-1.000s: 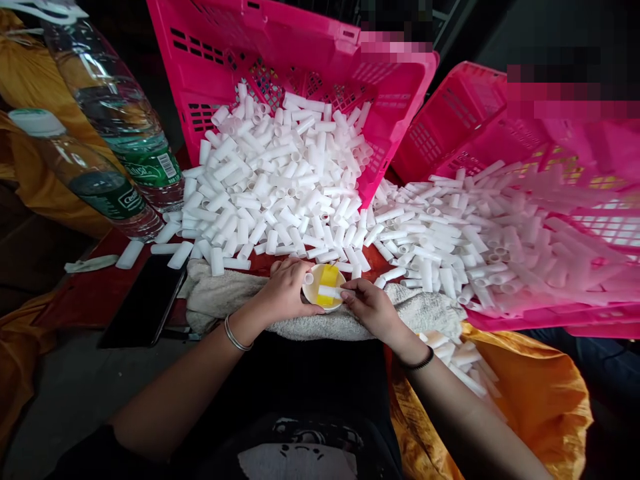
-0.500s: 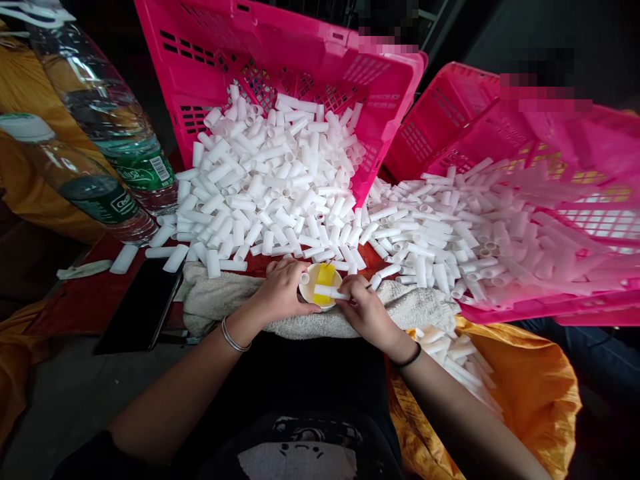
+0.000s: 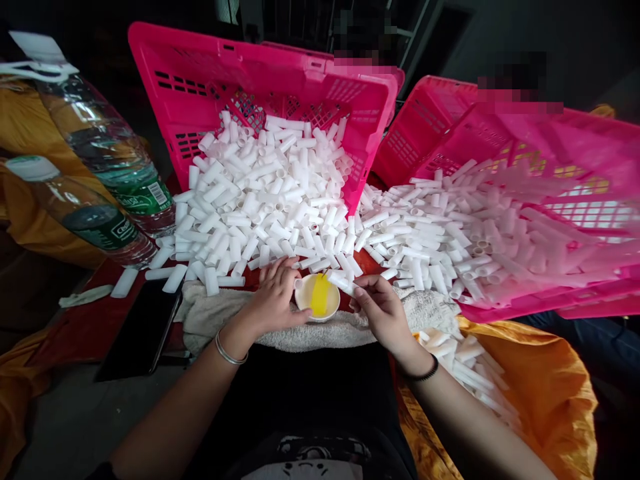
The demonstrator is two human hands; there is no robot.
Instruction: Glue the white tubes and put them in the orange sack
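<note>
A small white bowl (image 3: 333, 308) with a yellow strip (image 3: 319, 295) across it sits on a grey-white towel (image 3: 295, 339). My left hand (image 3: 273, 297) is at the bowl's left side, fingers spread and thumb at the rim. By its index finger shows the end of a white tube (image 3: 299, 285); whether the finger touches it I cannot tell. My right hand (image 3: 383, 310) pinches another short white tube (image 3: 341, 283) between thumb and fingers, its far end over the bowl's right rim.
White tubes (image 3: 260, 200) spill from a tipped pink crate (image 3: 280, 67) and a second pink crate (image 3: 500, 127). Water bottles (image 3: 113, 140) and a black phone (image 3: 137, 327) stand or lie at left. An orange sack (image 3: 545, 373) holding tubes is at lower right.
My right hand has moved right, drawing the tube from over the yellow strip to the bowl's right rim. My left hand has loosened and shifted slightly left. The whole view has shifted a little.
</note>
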